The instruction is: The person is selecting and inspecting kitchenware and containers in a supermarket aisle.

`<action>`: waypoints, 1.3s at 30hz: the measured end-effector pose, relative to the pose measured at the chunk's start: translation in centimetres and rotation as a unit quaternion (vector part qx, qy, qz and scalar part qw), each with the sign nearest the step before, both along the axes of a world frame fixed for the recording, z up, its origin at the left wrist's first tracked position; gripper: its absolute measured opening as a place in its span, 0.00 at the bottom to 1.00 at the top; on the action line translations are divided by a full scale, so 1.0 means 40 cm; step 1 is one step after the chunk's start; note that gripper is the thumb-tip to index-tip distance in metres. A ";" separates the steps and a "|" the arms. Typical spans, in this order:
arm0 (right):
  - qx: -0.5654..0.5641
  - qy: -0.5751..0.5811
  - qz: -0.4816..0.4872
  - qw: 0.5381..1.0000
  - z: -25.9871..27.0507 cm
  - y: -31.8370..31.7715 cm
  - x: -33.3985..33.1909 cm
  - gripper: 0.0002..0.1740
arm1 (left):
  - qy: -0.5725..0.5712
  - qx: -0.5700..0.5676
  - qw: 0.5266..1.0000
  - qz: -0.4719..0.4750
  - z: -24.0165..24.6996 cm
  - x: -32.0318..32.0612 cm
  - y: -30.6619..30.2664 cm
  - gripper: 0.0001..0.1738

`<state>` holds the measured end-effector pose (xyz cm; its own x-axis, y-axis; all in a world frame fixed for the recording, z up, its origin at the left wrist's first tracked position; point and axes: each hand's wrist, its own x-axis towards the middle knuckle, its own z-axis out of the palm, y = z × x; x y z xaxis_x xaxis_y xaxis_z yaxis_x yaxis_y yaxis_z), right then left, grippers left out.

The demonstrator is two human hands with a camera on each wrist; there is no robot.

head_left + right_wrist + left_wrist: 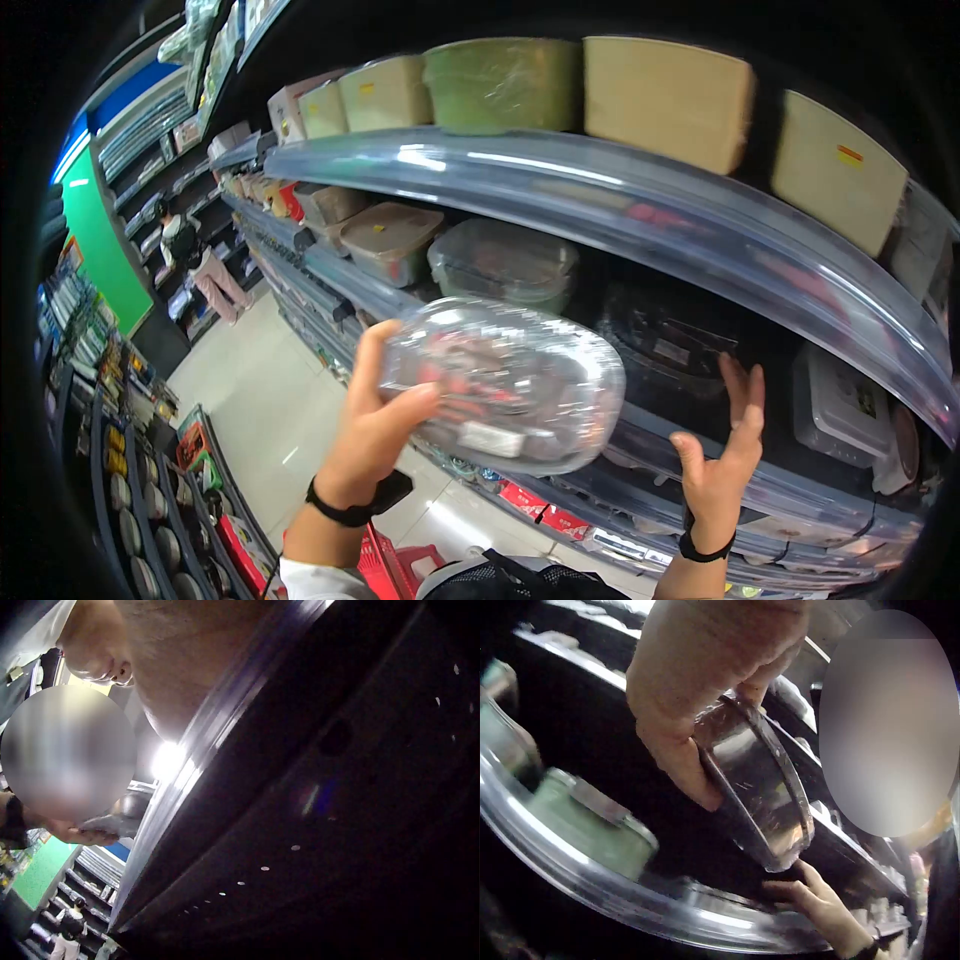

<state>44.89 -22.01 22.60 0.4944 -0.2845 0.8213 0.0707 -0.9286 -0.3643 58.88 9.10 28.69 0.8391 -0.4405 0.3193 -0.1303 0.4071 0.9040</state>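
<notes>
My left hand (368, 435) grips one end of a clear plastic container (540, 375), thumb on the near face and fingers behind. The container is rounded-rectangular and bears a white label; it is tilted in front of the shelves. In the left wrist view, the left hand (705, 682) holds the container (761, 784) by its sides. My right hand (725, 465) is raised at the shelf edge, fingers spread, holding nothing. Behind it, a dark, clear-wrapped container (665, 345) sits in the shelf's shadow. In the right wrist view, the right hand (187, 656) appears only in part.
A clear bin (500, 260) and a brown-lidded box (390, 240) stand on the middle shelf, a white-lidded box (840, 405) at right. Cream and green bins (500, 85) line the shelf above, behind a clear lip (560, 165). A red basket (385, 565) is below; a person (200, 260) stands down the aisle.
</notes>
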 end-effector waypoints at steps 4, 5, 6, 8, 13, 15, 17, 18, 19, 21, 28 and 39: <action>0.061 0.035 -0.002 0.998 -0.001 0.031 0.003 0.49 | 0.019 -0.072 0.986 0.149 -0.189 0.005 0.261 0.32; 0.047 0.017 -0.015 0.999 -0.004 0.040 0.006 0.42 | 0.045 -0.100 0.974 0.200 -0.244 -0.006 0.333 0.31; 0.033 -0.001 -0.022 0.999 -0.007 0.049 0.009 0.35 | 0.052 -0.102 0.966 0.231 -0.305 -0.025 0.400 0.31; -0.011 0.049 -0.070 0.996 -0.011 0.050 -0.001 0.27 | 0.168 -0.145 0.906 0.361 -0.447 -0.075 0.531 0.28; -0.009 -0.114 -0.010 0.993 0.014 0.128 0.063 0.17 | 0.300 -0.099 0.740 0.593 -0.901 -0.229 0.844 0.36; -0.021 -0.114 0.053 0.992 0.012 0.166 0.094 0.17 | 0.348 -0.090 0.675 0.644 -1.054 -0.297 0.918 0.41; -0.005 -0.082 0.080 0.993 0.006 0.218 0.144 0.16 | 0.360 -0.084 0.635 0.678 -1.179 -0.362 0.949 0.46; 0.010 -0.062 0.095 0.994 0.001 0.244 0.166 0.16 | 0.388 -0.046 0.596 0.701 -1.263 -0.391 0.973 0.34; -0.032 -0.044 0.075 0.996 -0.007 0.255 0.189 0.15 | 0.404 -0.047 0.600 0.689 -1.321 -0.421 0.981 0.26; -0.047 -0.035 0.077 0.995 -0.027 0.270 0.226 0.15 | 0.424 -0.054 0.597 0.679 -1.398 -0.455 0.985 0.18; -0.228 -0.032 -0.021 0.973 -0.025 0.372 0.291 0.14 | 0.495 -0.070 0.556 0.664 -1.617 -0.437 0.996 0.36; -0.338 0.059 -0.077 0.936 -0.068 0.360 0.287 0.12 | 0.596 -0.024 0.545 0.589 -1.732 -0.268 1.052 0.42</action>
